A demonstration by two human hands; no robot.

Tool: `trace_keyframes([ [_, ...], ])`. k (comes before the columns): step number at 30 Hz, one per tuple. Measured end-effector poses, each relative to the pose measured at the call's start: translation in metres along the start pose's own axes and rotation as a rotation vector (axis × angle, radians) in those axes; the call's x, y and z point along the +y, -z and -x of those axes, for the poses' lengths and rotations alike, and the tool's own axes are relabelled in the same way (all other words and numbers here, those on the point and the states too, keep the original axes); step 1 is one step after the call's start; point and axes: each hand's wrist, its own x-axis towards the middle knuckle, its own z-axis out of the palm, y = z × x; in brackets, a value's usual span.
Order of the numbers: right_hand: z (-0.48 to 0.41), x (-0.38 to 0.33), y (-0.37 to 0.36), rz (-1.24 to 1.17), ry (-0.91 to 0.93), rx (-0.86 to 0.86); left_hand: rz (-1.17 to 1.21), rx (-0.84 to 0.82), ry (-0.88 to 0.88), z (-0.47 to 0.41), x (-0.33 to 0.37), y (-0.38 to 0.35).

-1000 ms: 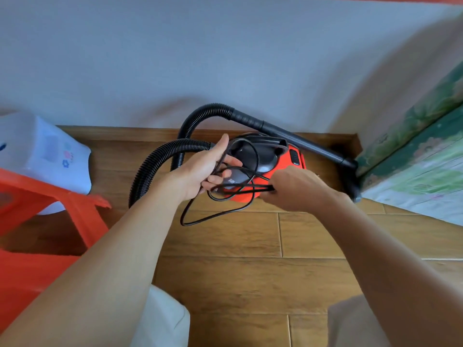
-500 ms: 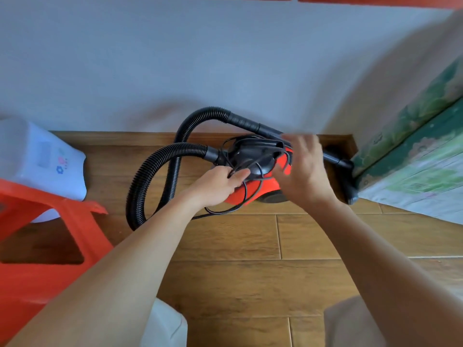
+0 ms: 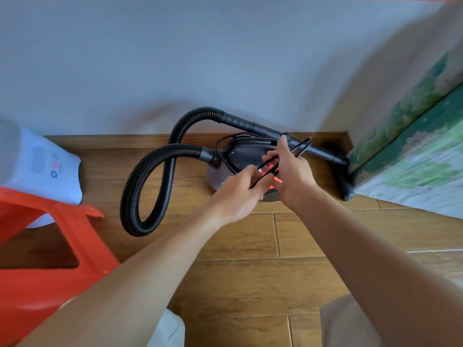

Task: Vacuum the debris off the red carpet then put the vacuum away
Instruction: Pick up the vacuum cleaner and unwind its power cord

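- The vacuum (image 3: 240, 156) sits on the wooden floor (image 3: 250, 271) against the far wall, in the corner beside the patterned bed (image 3: 413, 159) on the right. It looks parked, so bundling the cable seems to be the step in hand.
- Both hands hold the power cord (image 3: 266, 162) just above the canister. The left hand (image 3: 238, 196) pinches several strands in curled fingers. The right hand (image 3: 293, 171) curls round the loop on the far right side, one finger lifted.
- The loops look stiff and springy. If either pinch loosens, the bundle likely springs open and falls across the canister.
- One strand runs round the canister's top near the hose coupling. A hard pull could snag it there and kink the cable or drag the light canister away from the wall.
- The wand (image 3: 270, 132) slants past the far side of the loop; I cannot tell whether they touch. A caught loop could knock the wand and shift its floor head (image 3: 348, 189) where it stands by the bed.
- The hose (image 3: 147, 181) sprawls in a wide curl to the left, near the red stool (image 3: 50, 246). Left that way, it is a tripping risk.
- The plug is not visible. If it dangles free, it may swing against the canister.
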Motion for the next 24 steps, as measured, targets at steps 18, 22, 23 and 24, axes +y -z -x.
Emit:
trace_keyframes([
  [18,0.001,-0.03,0.035,-0.253,0.189,0.036,0.36,0.439,0.039,-0.012,-0.017,0.041],
  [22,0.039,-0.017,0.004,-0.017,0.271,-0.3,0.122,0.315,-0.146,-0.001,0.012,0.018],
  [23,0.044,-0.016,-0.001,0.019,0.294,-0.376,0.059,0.263,-0.193,0.003,0.017,0.013],
  [24,0.046,-0.014,-0.005,0.039,0.298,-0.393,0.032,0.225,-0.232,0.006,0.017,0.01],
])
